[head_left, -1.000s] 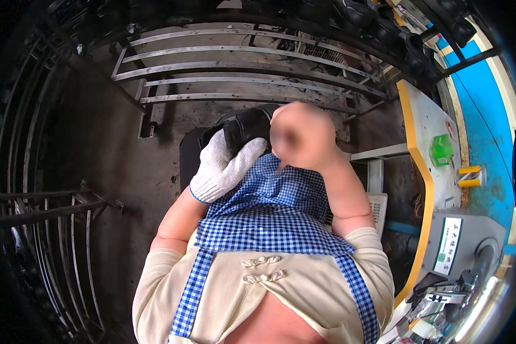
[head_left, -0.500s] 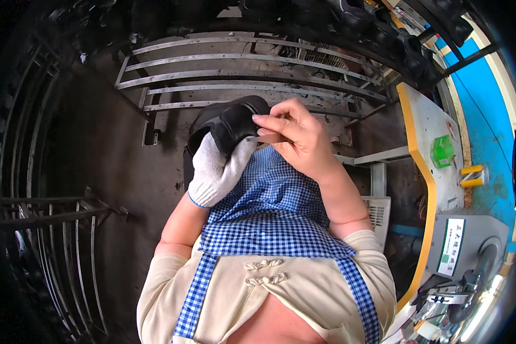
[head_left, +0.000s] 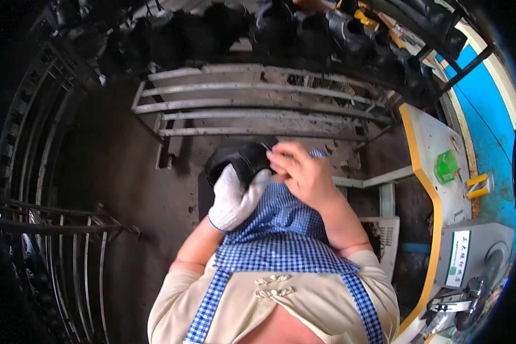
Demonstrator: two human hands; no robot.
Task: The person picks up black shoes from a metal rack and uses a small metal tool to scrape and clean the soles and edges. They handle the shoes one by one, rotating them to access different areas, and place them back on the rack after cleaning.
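A black shoe is held up in front of my apron. My left hand, in a white knitted glove, is closed on its near side, with the fingers partly inside the opening. At the shoe's right edge my bare right hand has its fingers drawn together and smeared by motion. A thin, flat piece seems to be pinched low between its thumb and fingers; its kind is too blurred to name. The shoe's far side is hidden.
A low metal rack stands ahead, below a row of black shoes. To the right is a yellow-edged table with a green container and a grey machine. Another metal rack is at left.
The whole view has shifted, so the shoe and both hands appear lower and slightly right. More of the shoe row shows at the top. My right hand is blurrier at the shoe's edge.
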